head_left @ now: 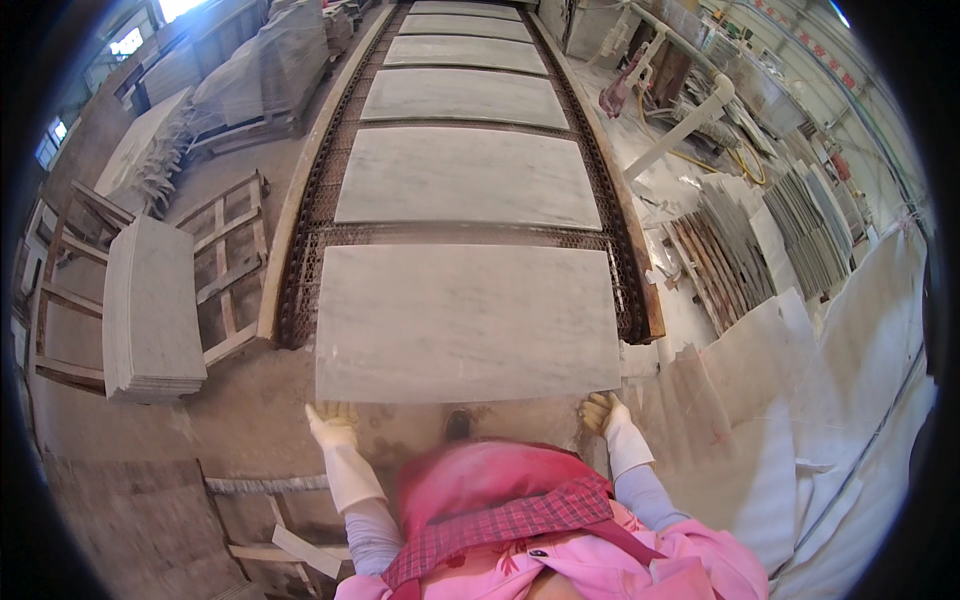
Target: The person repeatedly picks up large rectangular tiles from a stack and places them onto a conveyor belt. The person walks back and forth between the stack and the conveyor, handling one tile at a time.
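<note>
While we stand at the near end of the line, our left hand and right hand, both in pale yellowish gloves with white sleeve guards, sit under the near edge of a white marble slab. Each hand meets a lower corner of that slab, left at 7 o'clock of it, right at 5 o'clock; the fingers curl up at the edge, but we cannot tell whether either grip is clenched on the stone or merely pressed against it. The slab lies flat, its far part on the conveyor belt, its near edge jutting past the belt's end toward us.

Up the belt toward 12 o'clock, more slabs lie in single file, one after another, apart from each other by narrow gaps of dark mesh. A rusty rail borders the belt at its 3 o'clock side.

At 9 o'clock, a stack of cut slabs rests on a wooden pallet, well apart from our left hand. Further stacks stand at 11 o'clock. At 3 o'clock, thin tiles lean in rows, and large pale sheets lean at 4 o'clock. A white pipe slants at 2 o'clock. The concrete floor is dusty and grey.
</note>
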